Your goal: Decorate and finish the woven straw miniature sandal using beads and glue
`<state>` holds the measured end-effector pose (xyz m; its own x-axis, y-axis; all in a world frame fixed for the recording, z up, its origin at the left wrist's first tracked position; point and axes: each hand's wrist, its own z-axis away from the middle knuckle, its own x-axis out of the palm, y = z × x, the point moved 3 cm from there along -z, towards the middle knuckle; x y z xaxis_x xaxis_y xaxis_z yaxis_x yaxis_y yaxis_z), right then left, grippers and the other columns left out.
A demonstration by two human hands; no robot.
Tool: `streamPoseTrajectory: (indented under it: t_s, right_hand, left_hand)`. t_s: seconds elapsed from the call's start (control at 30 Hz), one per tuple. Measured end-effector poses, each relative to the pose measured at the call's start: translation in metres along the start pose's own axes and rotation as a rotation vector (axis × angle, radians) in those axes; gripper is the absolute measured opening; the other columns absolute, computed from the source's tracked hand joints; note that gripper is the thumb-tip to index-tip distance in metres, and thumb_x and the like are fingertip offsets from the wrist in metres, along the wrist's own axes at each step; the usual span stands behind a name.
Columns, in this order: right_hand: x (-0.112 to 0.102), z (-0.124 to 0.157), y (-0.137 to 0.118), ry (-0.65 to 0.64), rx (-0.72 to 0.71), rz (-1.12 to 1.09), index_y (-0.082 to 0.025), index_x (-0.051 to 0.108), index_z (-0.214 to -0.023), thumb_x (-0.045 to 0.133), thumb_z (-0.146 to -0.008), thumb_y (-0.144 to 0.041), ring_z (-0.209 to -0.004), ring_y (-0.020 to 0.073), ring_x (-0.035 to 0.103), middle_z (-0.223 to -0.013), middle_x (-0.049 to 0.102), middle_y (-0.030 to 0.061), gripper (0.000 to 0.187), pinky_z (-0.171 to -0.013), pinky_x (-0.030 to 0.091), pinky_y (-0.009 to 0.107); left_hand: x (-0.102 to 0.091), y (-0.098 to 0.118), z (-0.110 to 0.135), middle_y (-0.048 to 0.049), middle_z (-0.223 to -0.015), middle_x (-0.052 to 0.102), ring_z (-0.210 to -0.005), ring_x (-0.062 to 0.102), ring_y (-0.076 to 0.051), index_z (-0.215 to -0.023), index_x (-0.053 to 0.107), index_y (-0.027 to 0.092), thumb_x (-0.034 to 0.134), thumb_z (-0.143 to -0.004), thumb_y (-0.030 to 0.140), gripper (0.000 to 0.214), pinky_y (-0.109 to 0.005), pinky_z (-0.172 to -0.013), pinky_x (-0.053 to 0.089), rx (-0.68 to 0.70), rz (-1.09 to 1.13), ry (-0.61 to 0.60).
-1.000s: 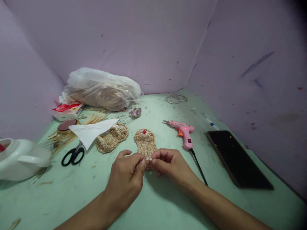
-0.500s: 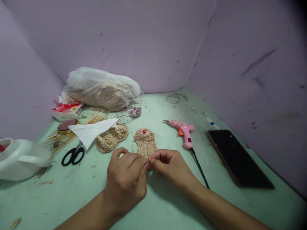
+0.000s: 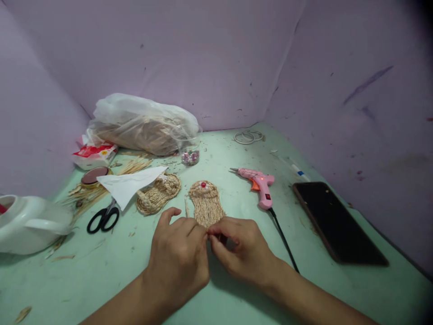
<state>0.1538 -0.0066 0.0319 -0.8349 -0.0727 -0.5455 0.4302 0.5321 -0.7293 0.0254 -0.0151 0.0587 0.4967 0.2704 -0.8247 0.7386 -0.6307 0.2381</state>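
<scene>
My left hand and my right hand meet fingertip to fingertip over the near end of a small woven straw slipper. Both are closed in a pinch; whatever lies between the fingers is too small and covered to make out. A red bead sits among white ones at the slipper's far end. To the left lies a second woven slipper, partly under a white paper. A thin strand stands out beside the first slipper's left edge.
Right of the hands lies a pink glue gun, its light lit and its cord running forward, then a dark phone. Black-handled scissors, a white jug, a bead cup and a plastic bag stand left and behind.
My right hand has shifted slightly down, its fingers still pinched against the left hand's. More of the slipper's right edge shows. The other things have stayed put.
</scene>
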Motion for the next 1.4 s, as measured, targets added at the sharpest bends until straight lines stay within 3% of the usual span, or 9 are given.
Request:
streamPoseTrajectory:
  t_s: [0.23, 0.47, 1.13, 1.4]
  right_hand:
    - [0.004, -0.001, 0.003, -0.044, 0.132, -0.04, -0.015, 0.066, -0.071, 0.051, -0.072, -0.013, -0.054, 0.0115, 0.054, -0.06, 0.063, 0.002, 0.014, -0.051, 0.039, 0.022]
    - [0.006, -0.002, 0.009, -0.09, 0.273, -0.115, -0.015, 0.064, -0.066, 0.049, -0.071, -0.013, -0.051, 0.0104, 0.052, -0.056, 0.061, 0.0005, 0.015, -0.049, 0.039, 0.021]
    - [-0.001, -0.004, 0.001, -0.127, 0.158, -0.044, -0.014, 0.068, -0.071, 0.049, -0.074, -0.015, -0.054, 0.0122, 0.055, -0.063, 0.066, 0.0035, 0.019, -0.052, 0.04, 0.023]
    - [0.001, -0.004, 0.004, -0.083, 0.176, -0.001, -0.015, 0.064, -0.064, 0.049, -0.072, -0.014, -0.049, 0.0104, 0.051, -0.054, 0.061, 0.0008, 0.018, -0.048, 0.037, 0.021]
  left_hand:
    - [0.003, -0.005, -0.002, -0.0022, -0.055, 0.059, -0.055, 0.053, -0.015, -0.06, 0.061, 0.016, 0.044, -0.071, 0.011, 0.021, -0.044, -0.081, 0.036, -0.092, 0.067, -0.137]
    - [0.008, -0.014, -0.008, 0.0008, -0.048, 0.057, -0.052, 0.051, -0.013, -0.05, 0.056, 0.016, 0.045, -0.067, 0.009, 0.022, -0.032, -0.067, 0.038, -0.27, 0.184, -0.279]
    - [0.006, -0.015, -0.009, 0.0003, -0.046, 0.056, -0.05, 0.051, -0.012, -0.053, 0.062, 0.016, 0.046, -0.073, 0.013, 0.026, -0.031, -0.069, 0.041, -0.219, 0.298, -0.262]
    - [0.006, -0.016, -0.012, -0.0012, -0.048, 0.058, -0.053, 0.051, -0.013, -0.051, 0.061, 0.014, 0.047, -0.07, 0.013, 0.024, -0.028, -0.06, 0.04, -0.32, 0.326, -0.31]
